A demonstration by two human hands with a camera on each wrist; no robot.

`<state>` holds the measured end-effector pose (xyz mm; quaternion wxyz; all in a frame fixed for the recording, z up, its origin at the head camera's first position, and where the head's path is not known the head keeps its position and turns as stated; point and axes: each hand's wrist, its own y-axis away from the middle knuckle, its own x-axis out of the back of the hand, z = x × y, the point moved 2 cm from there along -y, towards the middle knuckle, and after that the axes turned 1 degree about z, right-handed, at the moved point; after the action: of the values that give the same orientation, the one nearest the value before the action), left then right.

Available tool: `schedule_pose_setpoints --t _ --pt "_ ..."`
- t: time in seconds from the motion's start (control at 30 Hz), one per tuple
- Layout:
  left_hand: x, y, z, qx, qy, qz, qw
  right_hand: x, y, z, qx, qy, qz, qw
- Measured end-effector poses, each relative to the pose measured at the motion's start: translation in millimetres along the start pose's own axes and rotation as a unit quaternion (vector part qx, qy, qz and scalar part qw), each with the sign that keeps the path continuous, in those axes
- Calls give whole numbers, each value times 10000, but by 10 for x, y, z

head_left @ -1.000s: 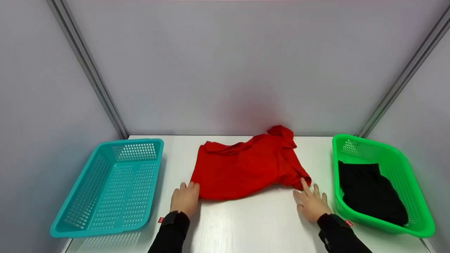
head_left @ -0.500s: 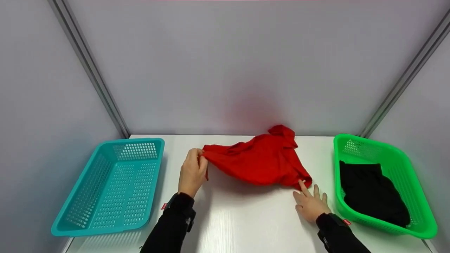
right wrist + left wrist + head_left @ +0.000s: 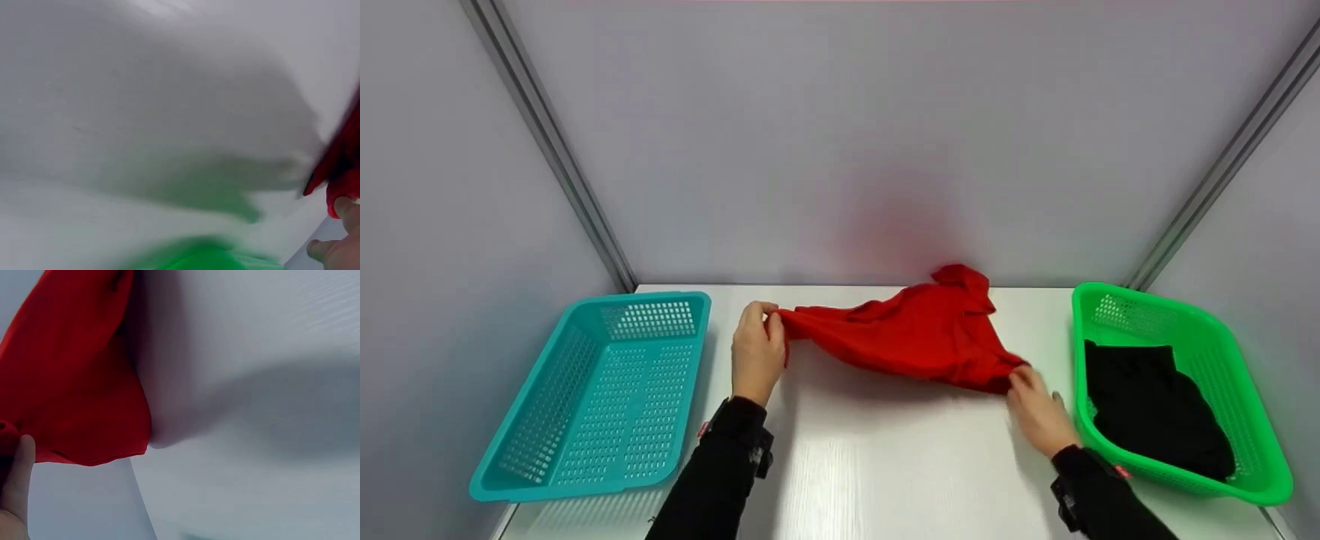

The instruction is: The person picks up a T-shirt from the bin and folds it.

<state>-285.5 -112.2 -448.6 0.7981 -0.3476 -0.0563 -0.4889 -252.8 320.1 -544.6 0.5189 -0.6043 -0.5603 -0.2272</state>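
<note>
A red shirt, partly folded and bunched, lies across the middle of the white table. My left hand pinches its left corner and holds it raised, so the near edge sags toward the right. In the left wrist view, the thumb presses on the red cloth, which hangs down over its own shadow. At the shirt's near right corner, my right hand grips the fabric between thumb and fingers. The right wrist view catches only a strip of the red cloth above the fingertips.
A turquoise perforated basket stands at the left. On the right is a green basket with a folded black garment in it, close beside my right hand. Grey panels wall in the back and both sides.
My left hand took the shirt's left corner, lifted it away from me and drew it slightly left. My right hand went from spread fingers on the near right corner to gripping it.
</note>
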Motion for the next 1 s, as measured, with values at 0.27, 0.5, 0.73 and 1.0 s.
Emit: schedule_pose_setpoints --t 0.27,0.5,0.73,1.0 --pt "149 -161 -46 634 -93 444 9970 522 -259 82 -1039 -923 1537 9783" --pt "176 -112 -240 1158 -305 200 9926 516 -271 140 -1614 -651 270 9844" --pt "67 94 -404 994 -1012 -1329 9809 195 -28 29 342 756 497 9953" --pt "-10 372 -558 263 -1532 -3063 9392 -189 235 -67 921 795 -1898 9743"
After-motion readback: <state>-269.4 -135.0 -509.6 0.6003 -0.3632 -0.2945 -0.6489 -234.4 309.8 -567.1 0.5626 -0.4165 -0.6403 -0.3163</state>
